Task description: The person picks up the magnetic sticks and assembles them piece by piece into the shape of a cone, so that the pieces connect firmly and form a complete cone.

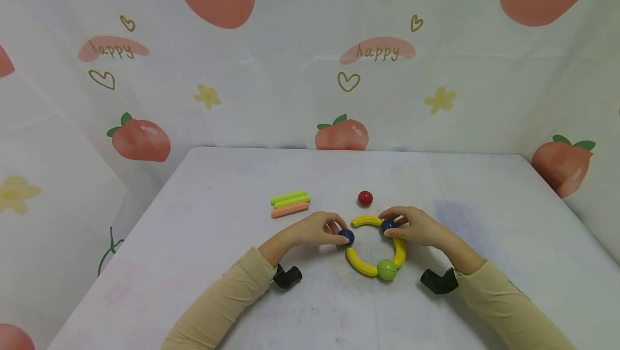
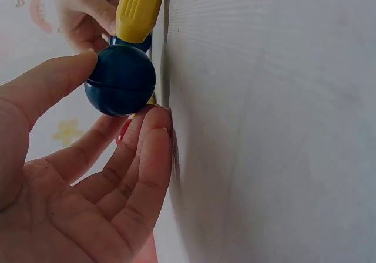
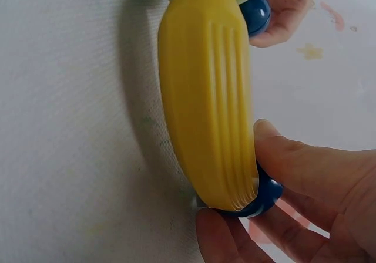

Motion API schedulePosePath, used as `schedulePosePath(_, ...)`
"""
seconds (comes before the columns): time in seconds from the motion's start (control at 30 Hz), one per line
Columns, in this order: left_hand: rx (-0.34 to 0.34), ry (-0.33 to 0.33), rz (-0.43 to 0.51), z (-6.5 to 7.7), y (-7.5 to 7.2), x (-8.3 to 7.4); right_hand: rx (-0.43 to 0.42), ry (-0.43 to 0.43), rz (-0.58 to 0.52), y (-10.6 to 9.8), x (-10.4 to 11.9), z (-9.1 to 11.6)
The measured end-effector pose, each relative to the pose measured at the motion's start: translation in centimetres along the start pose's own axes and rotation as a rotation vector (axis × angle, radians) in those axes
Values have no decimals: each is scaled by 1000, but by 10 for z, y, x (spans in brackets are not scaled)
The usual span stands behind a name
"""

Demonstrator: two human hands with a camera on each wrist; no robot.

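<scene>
Basically, this is two-handed joining on the table [image 1: 368,317], and both grips are closed around balls. The left hand [image 1: 321,229] pinches the left blue ball [image 1: 346,237] between thumb and fingers; the right hand [image 1: 417,226] grips the right blue ball [image 1: 388,225] where the top yellow curve [image 1: 366,221] and the right yellow curve [image 1: 400,253] come together. At the near side, the green ball [image 1: 387,270] sits between the right curve and the left yellow curve [image 1: 361,264], so the pieces lie in a ring.

The left ball is at the upper end of the left curve, near the free end of the top curve but apart from it; whether it touches the left curve, I cannot tell. To do this well, the right hand should act as an anchor, steadying its joint with light pressure, while the left brings its ball square to the curve's tip. A low, level approach seems best, with fingertips clear of the contact spot. Pushing too hard could probably twist the ring or pop the green joint loose.

Beyond the ring lies the red ball [image 1: 365,198]; off to the left are three sticks [image 1: 291,201], well away from the work.
</scene>
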State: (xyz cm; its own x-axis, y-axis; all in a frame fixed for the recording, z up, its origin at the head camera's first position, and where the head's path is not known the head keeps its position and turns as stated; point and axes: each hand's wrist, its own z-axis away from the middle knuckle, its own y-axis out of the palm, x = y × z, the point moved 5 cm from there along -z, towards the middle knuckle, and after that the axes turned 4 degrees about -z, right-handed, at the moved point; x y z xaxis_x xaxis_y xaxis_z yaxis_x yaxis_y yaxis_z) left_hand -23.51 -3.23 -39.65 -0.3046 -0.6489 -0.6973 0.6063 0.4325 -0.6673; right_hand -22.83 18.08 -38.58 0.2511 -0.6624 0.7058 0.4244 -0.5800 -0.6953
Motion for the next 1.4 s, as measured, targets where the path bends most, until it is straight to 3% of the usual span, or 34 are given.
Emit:
schedulePosePath(0.33,13,-6,-17,0,1,-2,1,30,-1,0,-1,-1)
schedulePosePath(0.7,7,-6,-27,-2,1,-2,17,0,-14,2,5,-2)
schedulePosePath(1.2,-10,-31,-16,0,1,-7,-42,90,42,8,6,-12)
schedulePosePath(1.4,-16,-33,-2,0,2,-6,-51,72,48,9,7,-13)
